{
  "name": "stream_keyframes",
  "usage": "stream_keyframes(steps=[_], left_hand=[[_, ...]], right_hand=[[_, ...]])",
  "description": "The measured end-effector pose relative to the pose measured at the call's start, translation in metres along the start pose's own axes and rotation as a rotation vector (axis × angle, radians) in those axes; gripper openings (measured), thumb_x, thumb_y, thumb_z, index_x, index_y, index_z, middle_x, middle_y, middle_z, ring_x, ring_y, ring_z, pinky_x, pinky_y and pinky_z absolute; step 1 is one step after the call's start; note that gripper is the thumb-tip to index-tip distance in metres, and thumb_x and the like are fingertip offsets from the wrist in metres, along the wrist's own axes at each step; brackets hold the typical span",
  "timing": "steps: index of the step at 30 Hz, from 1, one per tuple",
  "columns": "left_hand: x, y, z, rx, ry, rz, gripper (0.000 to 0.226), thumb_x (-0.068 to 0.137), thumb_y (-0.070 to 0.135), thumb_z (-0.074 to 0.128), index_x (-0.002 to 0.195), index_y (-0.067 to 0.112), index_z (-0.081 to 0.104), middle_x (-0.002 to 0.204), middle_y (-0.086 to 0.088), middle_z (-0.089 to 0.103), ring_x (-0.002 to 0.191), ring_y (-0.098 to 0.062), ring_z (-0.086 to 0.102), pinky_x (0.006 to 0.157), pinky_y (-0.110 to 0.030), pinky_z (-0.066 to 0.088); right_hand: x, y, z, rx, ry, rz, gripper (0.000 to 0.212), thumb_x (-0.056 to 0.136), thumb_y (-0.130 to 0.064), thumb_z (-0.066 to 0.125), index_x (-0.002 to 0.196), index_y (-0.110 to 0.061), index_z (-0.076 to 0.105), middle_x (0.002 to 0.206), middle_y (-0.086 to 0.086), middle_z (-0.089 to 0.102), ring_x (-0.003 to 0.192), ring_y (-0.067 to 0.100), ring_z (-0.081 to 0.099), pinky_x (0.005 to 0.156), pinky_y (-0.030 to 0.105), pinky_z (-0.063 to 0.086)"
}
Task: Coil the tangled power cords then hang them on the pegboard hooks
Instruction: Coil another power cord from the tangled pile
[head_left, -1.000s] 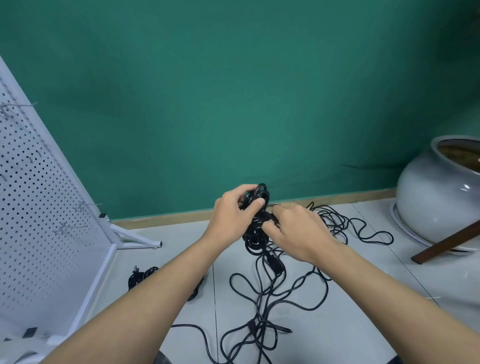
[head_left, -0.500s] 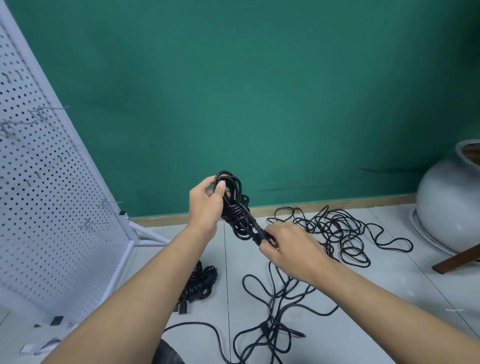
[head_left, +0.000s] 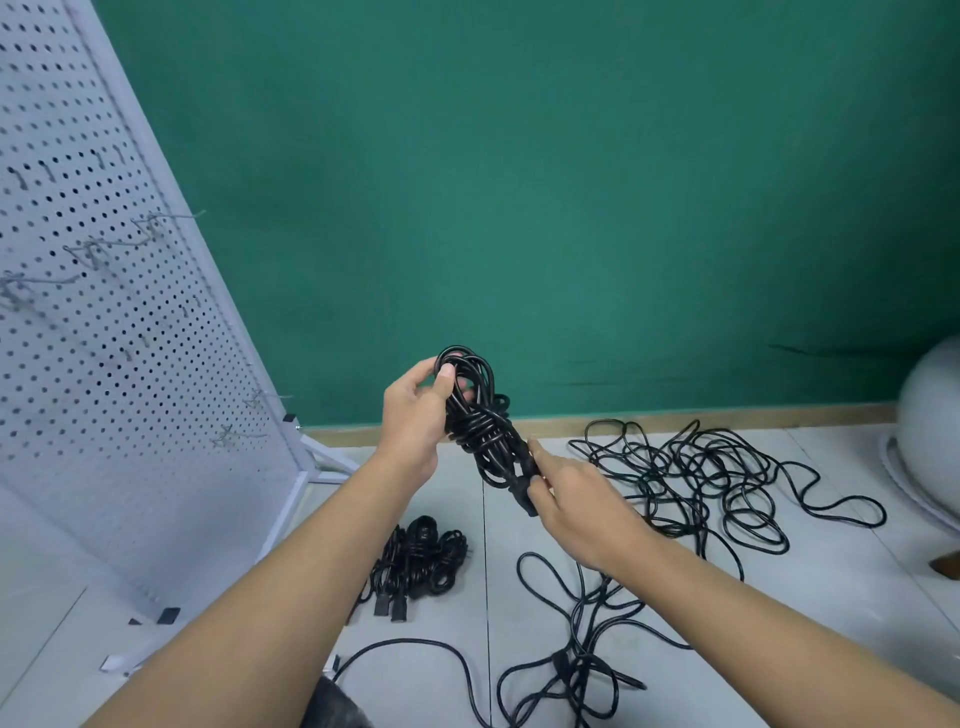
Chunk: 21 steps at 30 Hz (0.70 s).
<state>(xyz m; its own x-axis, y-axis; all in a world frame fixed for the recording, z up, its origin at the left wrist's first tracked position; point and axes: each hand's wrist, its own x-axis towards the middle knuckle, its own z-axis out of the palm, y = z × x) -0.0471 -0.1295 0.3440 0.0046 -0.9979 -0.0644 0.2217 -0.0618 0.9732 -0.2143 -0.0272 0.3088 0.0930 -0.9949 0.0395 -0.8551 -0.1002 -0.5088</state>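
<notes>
A black coiled power cord, wrapped around its middle, is held up in front of the green wall. My left hand grips its upper loops, thumb on top. My right hand pinches the plug end at the bundle's lower tip. The white pegboard leans at the left, with bare wire hooks sticking out of it. A tangle of loose black cords lies on the floor to the right, and more loose cord runs below my right forearm.
A second coiled cord bundle lies on the grey floor near the pegboard's foot. A large pale ceramic pot stands at the right edge. A dark object sits at the bottom.
Both hands raised the coiled cord higher and leftward. My right hand slid down from the bundle's middle to its plug end. The view swung left, showing more pegboard.
</notes>
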Motion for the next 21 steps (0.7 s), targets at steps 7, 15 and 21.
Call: stream_keyframes(steps=[7,15,21], left_hand=[[0.021,-0.005,-0.035,-0.004,0.061,-0.055,0.014,0.106,0.019,0.057,0.111,0.017,0.070,0.088,-0.004,0.071,0.076,-0.013,0.073,0.076,-0.036,0.057],[0.056,-0.036,-0.088,0.144,0.077,-0.154,0.023,0.110,0.023,0.048,0.123,0.012,0.065,0.098,-0.007,0.075,0.086,-0.014,0.071,0.069,-0.038,0.060],[0.084,-0.098,-0.126,0.215,0.037,-0.288,0.022,0.110,0.025,0.049,0.123,0.014,0.062,0.103,-0.012,0.077,0.086,-0.018,0.074,0.061,-0.031,0.055]], right_hand=[[0.014,-0.032,0.041,-0.035,-0.018,-0.014,0.082,0.105,-0.062,0.026,0.163,-0.008,0.006,0.126,0.006,0.058,0.119,0.025,0.050,0.091,0.039,0.042],[0.064,-0.025,0.085,0.070,-0.041,-0.063,0.062,0.103,-0.059,0.045,0.144,-0.014,0.049,0.079,-0.007,0.052,0.080,0.018,0.052,0.076,0.039,0.050],[0.082,-0.015,0.149,0.176,-0.247,-0.022,0.034,0.106,-0.049,0.046,0.102,-0.015,0.050,0.083,0.000,0.059,0.080,0.022,0.057,0.079,0.044,0.051]])
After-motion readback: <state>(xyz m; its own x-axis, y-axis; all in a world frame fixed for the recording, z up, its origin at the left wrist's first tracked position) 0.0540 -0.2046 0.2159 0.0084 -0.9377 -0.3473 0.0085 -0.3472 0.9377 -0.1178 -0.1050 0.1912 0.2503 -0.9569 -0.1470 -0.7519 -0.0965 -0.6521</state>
